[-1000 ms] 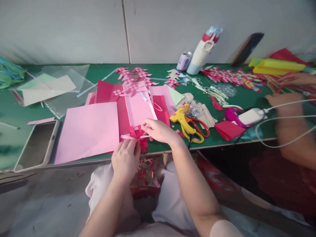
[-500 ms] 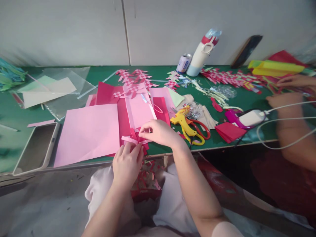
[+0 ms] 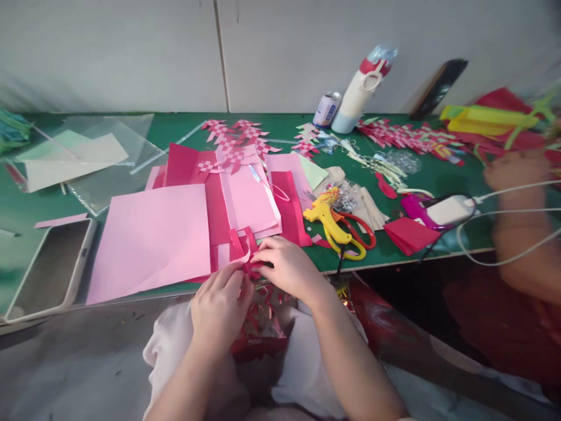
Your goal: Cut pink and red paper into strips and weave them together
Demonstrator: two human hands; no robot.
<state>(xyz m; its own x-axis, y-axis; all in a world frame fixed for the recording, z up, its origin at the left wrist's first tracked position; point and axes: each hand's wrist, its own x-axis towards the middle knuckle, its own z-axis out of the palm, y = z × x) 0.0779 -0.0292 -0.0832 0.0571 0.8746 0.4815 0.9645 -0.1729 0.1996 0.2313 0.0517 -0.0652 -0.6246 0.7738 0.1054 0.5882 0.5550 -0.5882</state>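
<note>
Red and pink paper strips (image 3: 248,248) are folded across each other at the table's front edge. My left hand (image 3: 222,298) is closed on their near side, the fingers pinching the crossing. From the right, my right hand (image 3: 284,263) grips the strips too, thumb and fingertips together close to the left ones. The exact fold is partly hidden by my fingers. Just left lies a large pink paper sheet (image 3: 153,237). Behind the strips are a folded pink sheet (image 3: 252,204) and red paper (image 3: 293,204). Woven red-and-pink checkered paper pieces (image 3: 234,140) lie farther back.
Right of my hands lie yellow-handled scissors (image 3: 331,225) and red-handled ones (image 3: 362,228). A phone (image 3: 50,263) is at the left edge. A bottle (image 3: 362,88) and can (image 3: 326,110) stand by the wall. A co-worker's hand (image 3: 517,172) holds green strips beside a white cable (image 3: 464,234).
My right hand has come down and nearer, onto the strips. The pink strip that stretched sideways is now bent up, and red ends stand up. The co-worker's hand has lifted green strips.
</note>
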